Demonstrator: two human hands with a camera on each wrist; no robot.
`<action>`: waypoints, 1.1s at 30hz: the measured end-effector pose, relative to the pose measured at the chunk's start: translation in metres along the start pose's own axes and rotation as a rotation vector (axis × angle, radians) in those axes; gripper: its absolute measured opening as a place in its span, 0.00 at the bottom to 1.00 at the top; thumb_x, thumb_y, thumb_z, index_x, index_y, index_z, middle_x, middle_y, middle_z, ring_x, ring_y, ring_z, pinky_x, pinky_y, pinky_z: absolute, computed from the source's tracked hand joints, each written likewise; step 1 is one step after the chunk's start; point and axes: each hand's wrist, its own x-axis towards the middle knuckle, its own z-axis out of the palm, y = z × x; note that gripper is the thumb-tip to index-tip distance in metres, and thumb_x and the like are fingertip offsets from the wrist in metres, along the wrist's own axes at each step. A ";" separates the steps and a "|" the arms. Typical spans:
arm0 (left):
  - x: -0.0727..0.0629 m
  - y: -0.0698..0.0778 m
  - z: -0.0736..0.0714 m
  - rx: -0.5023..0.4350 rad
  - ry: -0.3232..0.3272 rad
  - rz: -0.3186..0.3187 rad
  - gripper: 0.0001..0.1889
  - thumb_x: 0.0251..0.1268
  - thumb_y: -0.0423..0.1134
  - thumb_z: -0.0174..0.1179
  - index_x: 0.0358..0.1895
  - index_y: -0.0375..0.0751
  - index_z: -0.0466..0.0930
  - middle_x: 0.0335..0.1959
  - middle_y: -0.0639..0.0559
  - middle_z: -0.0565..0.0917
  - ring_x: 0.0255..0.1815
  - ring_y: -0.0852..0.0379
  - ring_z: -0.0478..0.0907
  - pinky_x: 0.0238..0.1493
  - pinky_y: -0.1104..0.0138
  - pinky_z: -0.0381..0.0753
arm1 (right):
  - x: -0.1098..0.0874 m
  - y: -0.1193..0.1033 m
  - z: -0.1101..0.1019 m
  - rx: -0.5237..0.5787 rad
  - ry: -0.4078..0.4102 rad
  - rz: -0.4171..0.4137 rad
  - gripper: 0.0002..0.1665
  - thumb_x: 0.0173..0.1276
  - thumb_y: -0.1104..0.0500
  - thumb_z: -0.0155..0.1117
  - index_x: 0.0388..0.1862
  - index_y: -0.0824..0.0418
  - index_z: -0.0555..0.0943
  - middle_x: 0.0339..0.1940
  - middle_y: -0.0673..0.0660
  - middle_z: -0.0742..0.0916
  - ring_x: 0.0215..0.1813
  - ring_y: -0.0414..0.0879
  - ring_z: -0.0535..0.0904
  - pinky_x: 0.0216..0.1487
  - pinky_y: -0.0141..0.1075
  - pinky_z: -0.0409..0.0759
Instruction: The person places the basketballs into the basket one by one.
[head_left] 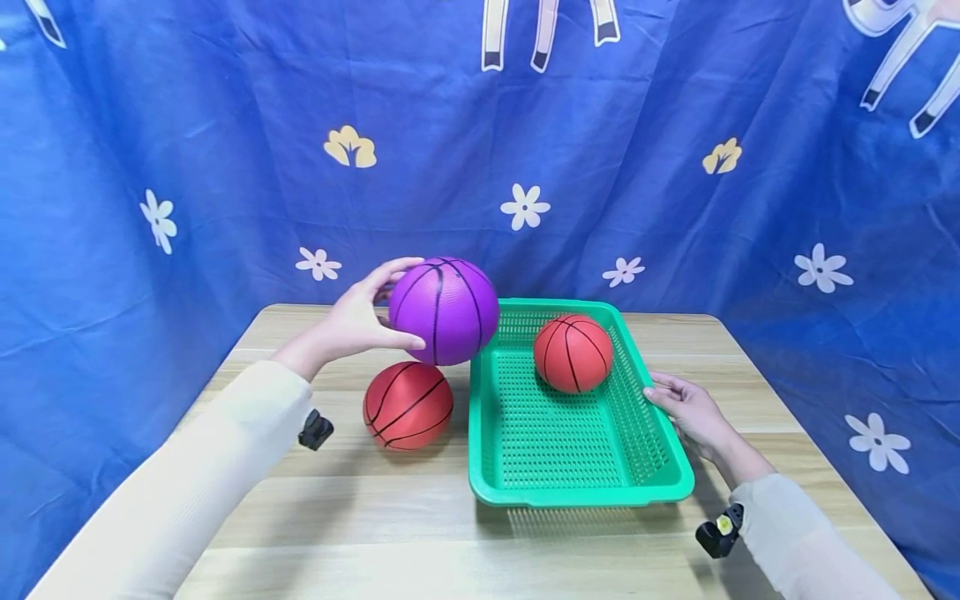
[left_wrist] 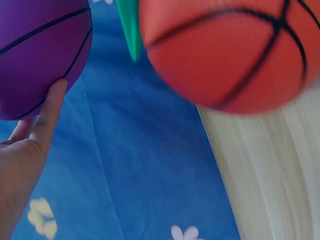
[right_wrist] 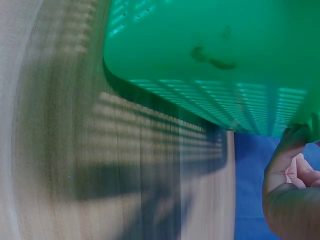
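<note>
In the head view my left hand (head_left: 356, 321) holds a purple basketball (head_left: 444, 311) from its left side, fingers at the top and thumb low on the front. The ball is raised, overlapping the left rim of a green plastic basket (head_left: 585, 498). A red basketball (head_left: 573, 354) lies inside the basket, toward its far right. Just below the purple ball, a second red basketball (head_left: 408, 406) sits on the table left of the basket. My right hand (head_left: 690, 412) grips the basket's right rim, thumb on top; in the right wrist view, the thumb (right_wrist: 285, 165) meets the rim.
The wooden table (head_left: 360, 533) carries the basket and the loose red ball. Behind and beside it hangs a blue cloth (head_left: 420, 192) with flowers and animal legs on it. The basket's mesh wall (right_wrist: 210, 95) casts a striped shadow on the wood.
</note>
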 end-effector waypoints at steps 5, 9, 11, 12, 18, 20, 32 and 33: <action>0.011 0.010 0.023 -0.046 -0.066 0.026 0.51 0.36 0.34 0.80 0.69 0.58 0.62 0.61 0.46 0.69 0.57 0.47 0.70 0.45 0.55 0.81 | 0.000 0.000 0.000 -0.008 0.005 -0.001 0.38 0.72 0.57 0.58 0.73 0.71 0.55 0.49 0.59 0.82 0.41 0.46 0.84 0.42 0.43 0.82; 0.020 0.018 0.043 -0.073 -0.117 0.037 0.51 0.37 0.34 0.79 0.70 0.57 0.61 0.61 0.46 0.68 0.57 0.46 0.70 0.43 0.57 0.82 | 0.000 0.001 -0.001 -0.005 0.007 -0.003 0.38 0.72 0.57 0.58 0.72 0.71 0.55 0.48 0.57 0.83 0.40 0.46 0.84 0.42 0.43 0.82; 0.023 0.020 0.052 -0.088 -0.138 0.041 0.51 0.36 0.34 0.79 0.70 0.58 0.61 0.61 0.46 0.68 0.57 0.47 0.70 0.42 0.57 0.82 | 0.000 0.001 -0.001 0.001 0.007 -0.003 0.38 0.72 0.57 0.58 0.72 0.71 0.55 0.48 0.57 0.83 0.40 0.46 0.84 0.42 0.43 0.82; 0.024 0.020 0.057 -0.096 -0.146 0.043 0.51 0.36 0.34 0.79 0.69 0.58 0.61 0.61 0.47 0.68 0.56 0.47 0.70 0.42 0.57 0.83 | 0.000 0.001 -0.001 0.003 0.008 -0.003 0.38 0.72 0.57 0.58 0.72 0.71 0.55 0.48 0.57 0.83 0.40 0.46 0.84 0.42 0.43 0.82; 0.029 0.023 0.081 -0.143 -0.191 0.040 0.50 0.35 0.35 0.80 0.68 0.61 0.63 0.61 0.49 0.68 0.57 0.47 0.69 0.40 0.58 0.83 | 0.001 0.001 -0.001 0.006 0.004 -0.005 0.38 0.72 0.57 0.58 0.72 0.71 0.56 0.46 0.55 0.83 0.40 0.46 0.84 0.42 0.43 0.82; 0.030 0.024 0.089 -0.151 -0.206 0.031 0.50 0.36 0.36 0.80 0.68 0.63 0.63 0.61 0.50 0.68 0.57 0.47 0.68 0.40 0.58 0.83 | 0.001 0.001 -0.002 0.006 0.004 -0.006 0.37 0.72 0.57 0.58 0.72 0.71 0.56 0.47 0.55 0.83 0.40 0.46 0.84 0.42 0.44 0.82; 0.034 0.024 0.138 -0.091 -0.314 0.065 0.49 0.36 0.40 0.80 0.68 0.62 0.63 0.60 0.58 0.70 0.56 0.55 0.69 0.42 0.64 0.81 | 0.002 0.001 -0.001 -0.005 0.019 0.005 0.38 0.71 0.56 0.59 0.72 0.70 0.56 0.46 0.53 0.83 0.40 0.44 0.83 0.42 0.42 0.83; 0.035 0.024 0.142 -0.082 -0.326 0.069 0.49 0.36 0.40 0.80 0.68 0.63 0.63 0.59 0.58 0.70 0.56 0.55 0.69 0.43 0.64 0.81 | 0.002 0.001 -0.001 -0.007 0.018 0.005 0.38 0.71 0.56 0.59 0.72 0.70 0.56 0.46 0.53 0.83 0.40 0.44 0.83 0.42 0.42 0.83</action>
